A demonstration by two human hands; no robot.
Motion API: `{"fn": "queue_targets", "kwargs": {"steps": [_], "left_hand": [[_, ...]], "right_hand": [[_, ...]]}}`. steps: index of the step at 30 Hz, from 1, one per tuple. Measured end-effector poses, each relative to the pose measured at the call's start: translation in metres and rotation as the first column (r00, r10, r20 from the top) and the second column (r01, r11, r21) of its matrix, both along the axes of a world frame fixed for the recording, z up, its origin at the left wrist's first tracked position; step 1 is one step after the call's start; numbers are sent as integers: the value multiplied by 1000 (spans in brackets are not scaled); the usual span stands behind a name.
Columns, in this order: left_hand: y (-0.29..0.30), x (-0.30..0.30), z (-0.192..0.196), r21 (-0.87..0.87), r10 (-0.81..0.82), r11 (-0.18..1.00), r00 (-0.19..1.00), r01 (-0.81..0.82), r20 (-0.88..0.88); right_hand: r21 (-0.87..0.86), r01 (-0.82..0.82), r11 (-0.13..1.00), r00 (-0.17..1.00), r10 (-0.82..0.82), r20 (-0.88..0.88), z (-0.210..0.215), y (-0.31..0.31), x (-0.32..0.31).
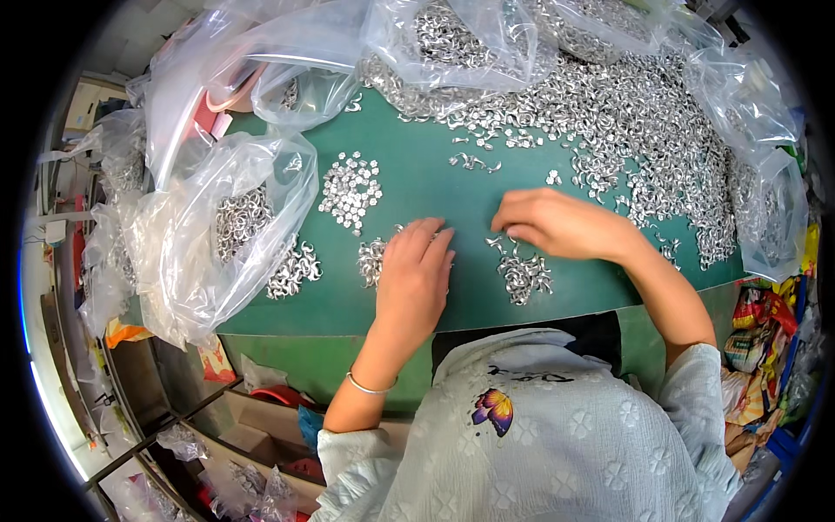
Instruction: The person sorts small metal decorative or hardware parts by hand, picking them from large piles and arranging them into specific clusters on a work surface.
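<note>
Looks like sorting small metal parts; my read: early. Separated on the green counter (409,187): a pile of round parts (350,187), left of centre, and a curved-parts pile (296,271) at the mouth of the clear bag (187,261), middle left, part-filled with similar curved ones.

In work: small pile (370,263) just left of my left fingers (437,246), and another pile (524,278) just below my right fingers (517,211). Left ones lie close together, tips down; undersides hidden, can't tell if they grip anything. Right ones are curled in toward the thumb over that pile's top edge; can't confirm a pinch.

Left: nearly everything, I'd judge. Big heap (648,122) fills the upper right, loose strays (474,163) at its edge.
</note>
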State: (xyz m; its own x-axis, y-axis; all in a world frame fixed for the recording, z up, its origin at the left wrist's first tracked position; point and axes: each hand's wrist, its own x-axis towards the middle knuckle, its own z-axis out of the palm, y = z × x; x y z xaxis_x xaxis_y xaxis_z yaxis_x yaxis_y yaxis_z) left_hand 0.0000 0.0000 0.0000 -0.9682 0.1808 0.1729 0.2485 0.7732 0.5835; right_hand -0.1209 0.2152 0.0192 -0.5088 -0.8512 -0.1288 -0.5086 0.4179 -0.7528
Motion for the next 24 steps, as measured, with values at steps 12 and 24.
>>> {"fn": "queue_targets", "kwargs": {"steps": [12,24], "left_hand": [[7,7,-15,-143,101,983,990,-115,-96],[13,-8,-6,-89,127,987,986,-137,-109]], "right_hand": [[58,138,989,963,-120,-242,-10,-13,-8],[-251,303,919,837,-382,-390,-34,-33,-31]]}}
